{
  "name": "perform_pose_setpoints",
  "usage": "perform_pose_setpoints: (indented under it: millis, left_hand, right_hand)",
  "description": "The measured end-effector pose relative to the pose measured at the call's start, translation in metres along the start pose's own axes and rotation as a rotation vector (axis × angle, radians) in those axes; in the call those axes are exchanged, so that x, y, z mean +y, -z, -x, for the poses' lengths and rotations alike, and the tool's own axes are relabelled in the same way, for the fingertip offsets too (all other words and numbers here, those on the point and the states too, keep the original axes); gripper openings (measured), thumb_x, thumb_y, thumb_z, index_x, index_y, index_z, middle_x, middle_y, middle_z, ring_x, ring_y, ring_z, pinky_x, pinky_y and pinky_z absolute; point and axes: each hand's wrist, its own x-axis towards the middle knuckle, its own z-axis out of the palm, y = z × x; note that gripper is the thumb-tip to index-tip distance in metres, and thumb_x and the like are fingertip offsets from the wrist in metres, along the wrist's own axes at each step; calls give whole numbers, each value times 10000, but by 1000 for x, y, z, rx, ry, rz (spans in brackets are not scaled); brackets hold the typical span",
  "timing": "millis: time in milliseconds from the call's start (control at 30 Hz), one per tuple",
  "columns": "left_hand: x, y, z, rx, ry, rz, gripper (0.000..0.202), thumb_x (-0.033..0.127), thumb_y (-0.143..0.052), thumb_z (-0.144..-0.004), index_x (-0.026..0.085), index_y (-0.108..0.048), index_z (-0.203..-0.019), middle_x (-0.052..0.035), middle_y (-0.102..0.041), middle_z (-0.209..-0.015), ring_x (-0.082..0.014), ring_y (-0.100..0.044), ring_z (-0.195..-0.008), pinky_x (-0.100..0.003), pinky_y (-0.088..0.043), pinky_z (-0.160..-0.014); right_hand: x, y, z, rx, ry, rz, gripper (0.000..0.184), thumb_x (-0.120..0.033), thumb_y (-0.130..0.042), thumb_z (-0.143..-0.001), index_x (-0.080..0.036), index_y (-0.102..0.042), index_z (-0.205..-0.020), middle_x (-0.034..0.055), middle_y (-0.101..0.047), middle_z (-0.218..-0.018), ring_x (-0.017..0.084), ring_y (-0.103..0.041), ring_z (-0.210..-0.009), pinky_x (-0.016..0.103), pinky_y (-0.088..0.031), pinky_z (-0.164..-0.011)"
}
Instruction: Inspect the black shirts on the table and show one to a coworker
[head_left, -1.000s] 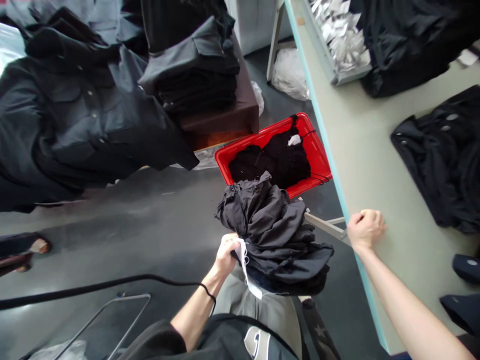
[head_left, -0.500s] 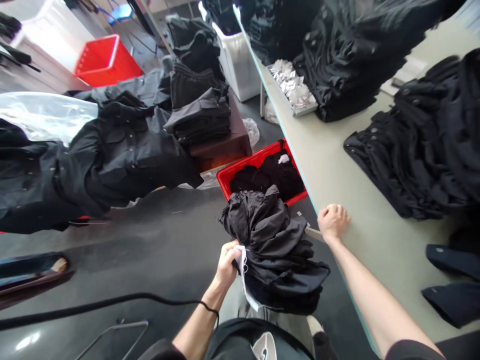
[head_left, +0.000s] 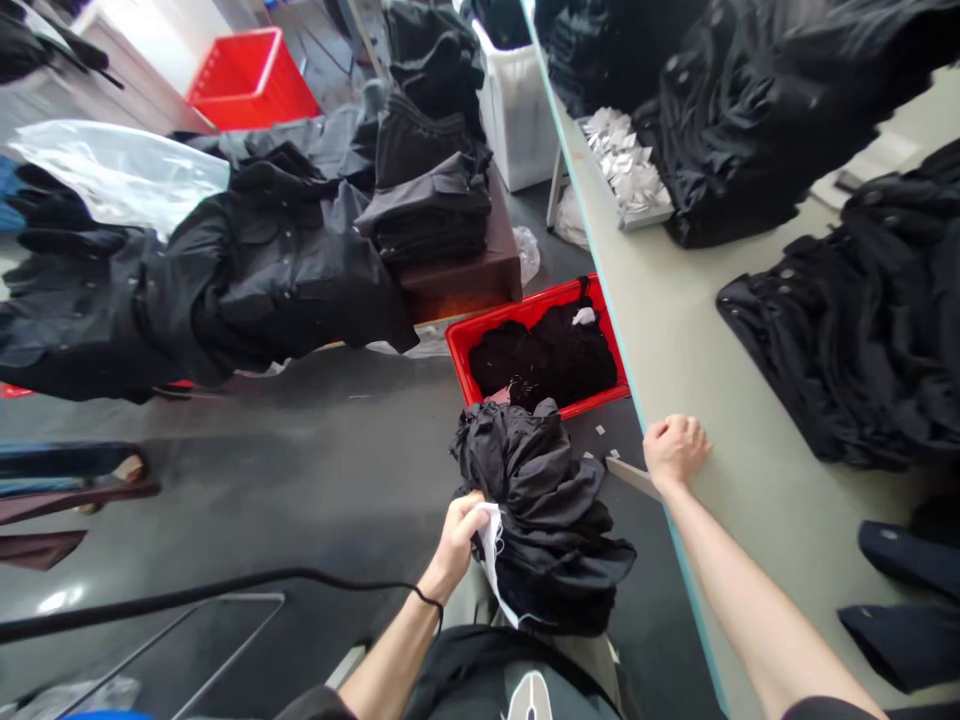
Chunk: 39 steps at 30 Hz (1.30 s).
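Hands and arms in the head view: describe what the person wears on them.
The left hand and right hand are bare, without gloves. Dark sleeves end above the bare forearms. A thin black band circles the left wrist; the right wrist shows none.

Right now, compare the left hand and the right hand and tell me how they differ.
The left hand clutches a bundle of dark clothing along with a white piece of cloth, while the right hand holds nothing and rests curled on the pale green table. A thin black cord loops the left wrist; the right wrist has none. Both hands are bare.
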Motion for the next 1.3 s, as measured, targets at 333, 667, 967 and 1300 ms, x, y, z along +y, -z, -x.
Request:
perform_pose_setpoints:
  millis: [333,667,967,1300]
  left_hand:
    - [-1,14,-12,-62,-158,-341,315,385,-532,-774,206,-348,-590,24,-370,-653,-134,-354,-652,-276,-286,-631]
    - [-1,11,-43,-3,199,-206,283,390,-501,-812,206,-399,-623,34,-425,-606,-131,-340,-627,-278,-253,-592]
    - [-11,10,-69,179,362,76,190,304,-579,-685,191,-479,-569,29,-502,-567,-114,-405,-552,-255,-287,-526]
    - [-10,14,-74,326,410,246,177,299,-590,-640,205,-451,-583,49,-465,-547,-96,-409,-518,-240,-336,-511]
  right_hand:
    - [0,-5,0,-21,-53,-71,70,-197,-491,-838,-166,-543,-873,177,-630,-1001,326,-567,-946,391,-299,-733]
    - [-1,-5,-1,-42,-85,-113,63,-181,-483,-803,-198,-475,-863,173,-619,-1046,363,-578,-1032,481,-406,-842]
    - [-3,-2,-2,-48,-96,-145,96,-165,-469,-793,-221,-405,-838,169,-595,-1053,370,-567,-1058,530,-411,-877]
    - [-6,1,-1,-50,-95,-139,106,-168,-472,-788,-225,-398,-837,157,-597,-1048,363,-568,-1049,523,-417,-874]
